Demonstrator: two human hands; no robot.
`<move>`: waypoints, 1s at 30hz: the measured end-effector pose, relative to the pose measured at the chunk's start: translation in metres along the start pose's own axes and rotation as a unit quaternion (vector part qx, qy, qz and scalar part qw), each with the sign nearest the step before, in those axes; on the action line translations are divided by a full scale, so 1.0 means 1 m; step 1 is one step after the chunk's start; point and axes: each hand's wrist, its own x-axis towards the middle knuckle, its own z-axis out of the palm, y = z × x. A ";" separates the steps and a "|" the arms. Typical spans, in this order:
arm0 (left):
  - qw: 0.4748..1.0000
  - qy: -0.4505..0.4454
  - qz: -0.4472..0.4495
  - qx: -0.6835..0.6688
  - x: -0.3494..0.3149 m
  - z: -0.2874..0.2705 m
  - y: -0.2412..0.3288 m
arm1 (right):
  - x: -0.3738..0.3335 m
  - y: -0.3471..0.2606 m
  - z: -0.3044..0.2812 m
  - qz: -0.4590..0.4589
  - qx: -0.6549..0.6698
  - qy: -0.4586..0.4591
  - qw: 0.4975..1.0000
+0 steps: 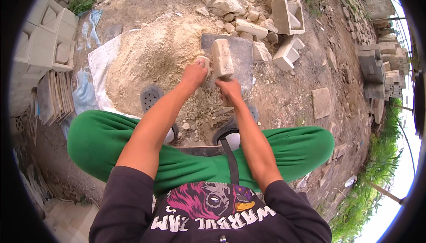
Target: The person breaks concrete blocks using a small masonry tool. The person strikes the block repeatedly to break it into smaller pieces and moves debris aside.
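Observation:
My left hand (195, 74) is closed around a small pale chunk of stone (203, 61), at the left edge of a dark flat slab (243, 56). My right hand (230, 91) makes a fist below a hammer (222, 59) with a thick, oblong, dust-covered head. Its handle is mostly hidden by the fist and the head. The hammer's head is over the slab, just right of the stone chunk. To the left of my left hand rises a heap of pale crushed stone (151, 50), spread on a white sheet (100, 63).
Broken blocks and rubble (250, 28) pile up beyond the slab. Hollow pale blocks (64, 52) are stacked at the far left, and grey blocks (372, 68) at the right. A flat square stone (321, 103) lies on the ground. My grey clogs (151, 97) stand near the heap.

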 end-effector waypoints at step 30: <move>0.998 0.046 -0.017 -0.037 -0.007 0.014 0.004 | 0.016 -0.001 -0.014 -0.054 -0.011 0.047 0.997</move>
